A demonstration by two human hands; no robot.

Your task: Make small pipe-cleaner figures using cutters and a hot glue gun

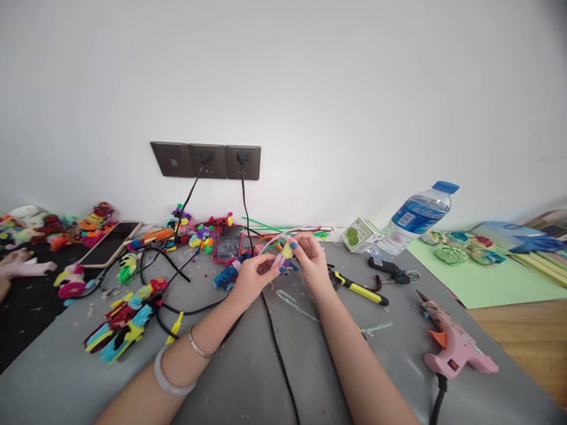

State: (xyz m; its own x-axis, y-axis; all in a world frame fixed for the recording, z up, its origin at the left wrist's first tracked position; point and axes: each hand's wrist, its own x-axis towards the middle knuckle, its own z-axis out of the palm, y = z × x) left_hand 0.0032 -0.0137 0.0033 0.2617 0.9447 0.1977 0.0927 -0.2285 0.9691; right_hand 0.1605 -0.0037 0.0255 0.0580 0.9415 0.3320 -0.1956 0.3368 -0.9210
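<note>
Above the middle of the grey table, my left hand [253, 275] and my right hand [311, 264] meet with fingers pinched. Between them is a small yellow and purple fuzzy pipe-cleaner piece [286, 252], partly covered by the fingers. Pale pipe cleaners seem to run up behind it, but where they join is hidden. Below my right hand lies a yellow-and-black-handled tool [361, 289], its head partly hidden. A pale glittery pipe cleaner [296, 303] lies on the table between my forearms. Just left of my left hand sits a blue fuzzy piece [227, 276].
A pink glue gun [458, 348] lies at right, near keys [401, 275] and a tilted water bottle [414, 218]. Black cables [277, 348] cross the table. Colourful pipe-cleaner figures [126, 321] and a phone [110, 243] are at left. Another person's hand [13, 260] shows at the far left.
</note>
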